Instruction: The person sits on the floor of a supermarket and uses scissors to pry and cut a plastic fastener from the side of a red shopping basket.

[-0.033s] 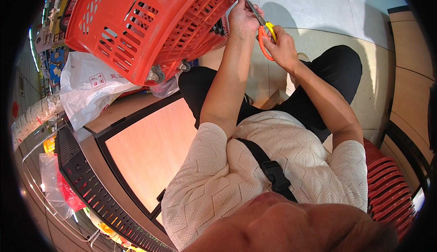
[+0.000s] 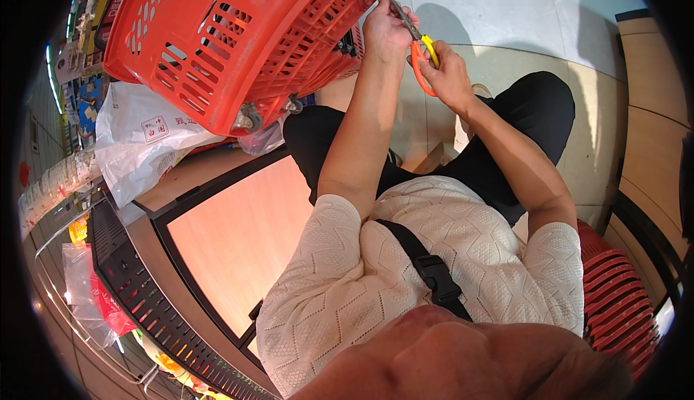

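Note:
A red plastic shopping basket (image 2: 231, 38) with small wheels is tipped up at the top left. My left hand (image 2: 387, 31) is closed on its rim at the near corner. My right hand (image 2: 450, 76) grips the orange and yellow handles of a pair of pliers (image 2: 418, 42). Their metal jaws reach up past my left hand to the basket's corner. I am crouched, with my black trousers and white knitted top below the hands.
A white plastic bag (image 2: 144, 132) lies under the basket. A pale orange panel in a black frame (image 2: 238, 233) is at my left, with a black shelf rail (image 2: 144, 306) beyond it. Stacked red baskets (image 2: 614, 299) stand at the right. Pale floor tiles (image 2: 506, 9) are ahead.

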### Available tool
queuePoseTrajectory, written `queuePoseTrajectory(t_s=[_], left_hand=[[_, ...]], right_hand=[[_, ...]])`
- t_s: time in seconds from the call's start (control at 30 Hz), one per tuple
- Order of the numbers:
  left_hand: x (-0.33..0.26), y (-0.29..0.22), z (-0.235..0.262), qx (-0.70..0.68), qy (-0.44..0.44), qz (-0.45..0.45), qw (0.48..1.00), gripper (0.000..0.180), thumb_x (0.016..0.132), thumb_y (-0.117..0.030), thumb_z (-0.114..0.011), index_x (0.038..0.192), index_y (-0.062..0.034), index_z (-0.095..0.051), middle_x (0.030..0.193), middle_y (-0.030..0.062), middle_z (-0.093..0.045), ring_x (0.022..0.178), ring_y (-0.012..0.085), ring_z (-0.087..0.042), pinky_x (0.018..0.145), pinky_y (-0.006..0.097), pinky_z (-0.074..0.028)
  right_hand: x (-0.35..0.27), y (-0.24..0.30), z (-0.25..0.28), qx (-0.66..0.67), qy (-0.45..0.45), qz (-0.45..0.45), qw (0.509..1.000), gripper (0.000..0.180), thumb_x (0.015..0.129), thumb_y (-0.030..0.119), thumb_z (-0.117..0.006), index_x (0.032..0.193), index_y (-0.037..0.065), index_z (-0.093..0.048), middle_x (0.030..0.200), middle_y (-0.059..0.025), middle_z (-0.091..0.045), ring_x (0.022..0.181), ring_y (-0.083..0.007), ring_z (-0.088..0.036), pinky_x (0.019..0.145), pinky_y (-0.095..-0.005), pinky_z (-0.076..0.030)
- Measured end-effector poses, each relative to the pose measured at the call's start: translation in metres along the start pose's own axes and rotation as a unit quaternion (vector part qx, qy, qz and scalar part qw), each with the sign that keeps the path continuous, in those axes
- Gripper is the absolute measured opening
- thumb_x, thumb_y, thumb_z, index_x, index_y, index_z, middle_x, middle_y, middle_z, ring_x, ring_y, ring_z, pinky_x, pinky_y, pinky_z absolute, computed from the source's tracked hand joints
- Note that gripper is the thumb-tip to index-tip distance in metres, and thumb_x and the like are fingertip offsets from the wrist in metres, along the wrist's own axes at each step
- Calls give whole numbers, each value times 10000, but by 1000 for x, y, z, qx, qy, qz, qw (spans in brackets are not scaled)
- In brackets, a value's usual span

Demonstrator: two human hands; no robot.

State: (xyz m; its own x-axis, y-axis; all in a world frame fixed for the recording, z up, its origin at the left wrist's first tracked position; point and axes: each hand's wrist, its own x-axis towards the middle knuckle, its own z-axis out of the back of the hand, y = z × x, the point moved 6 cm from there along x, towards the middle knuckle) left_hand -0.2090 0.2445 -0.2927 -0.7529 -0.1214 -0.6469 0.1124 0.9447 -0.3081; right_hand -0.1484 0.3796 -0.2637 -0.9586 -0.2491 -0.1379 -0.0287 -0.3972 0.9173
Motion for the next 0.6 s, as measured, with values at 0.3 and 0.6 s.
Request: queuePoseTrajectory(t_s=[0.3,0.6], left_hand=[[-2,2,-5,3,6,-5,1000,272,979,-294,-490,806,-85,-492,697,18,-463,626,179,-458,623,341,-386],[2,3,-4,18,13,1,1000,266,981,-292,-486,795,-103,-492,672,0,-427,609,169,-420,664,357,-374]], right_hand=[[2,-16,-21,343,141,-86,925,211,891,287,-651,838,128,-523,618,84,-412,510,-7,-342,445,-185,-248],[1,-15,-12,294,112,-59,948,275,853,308,-693,828,73,-551,656,76,-424,585,-23,-361,508,-212,-269]])
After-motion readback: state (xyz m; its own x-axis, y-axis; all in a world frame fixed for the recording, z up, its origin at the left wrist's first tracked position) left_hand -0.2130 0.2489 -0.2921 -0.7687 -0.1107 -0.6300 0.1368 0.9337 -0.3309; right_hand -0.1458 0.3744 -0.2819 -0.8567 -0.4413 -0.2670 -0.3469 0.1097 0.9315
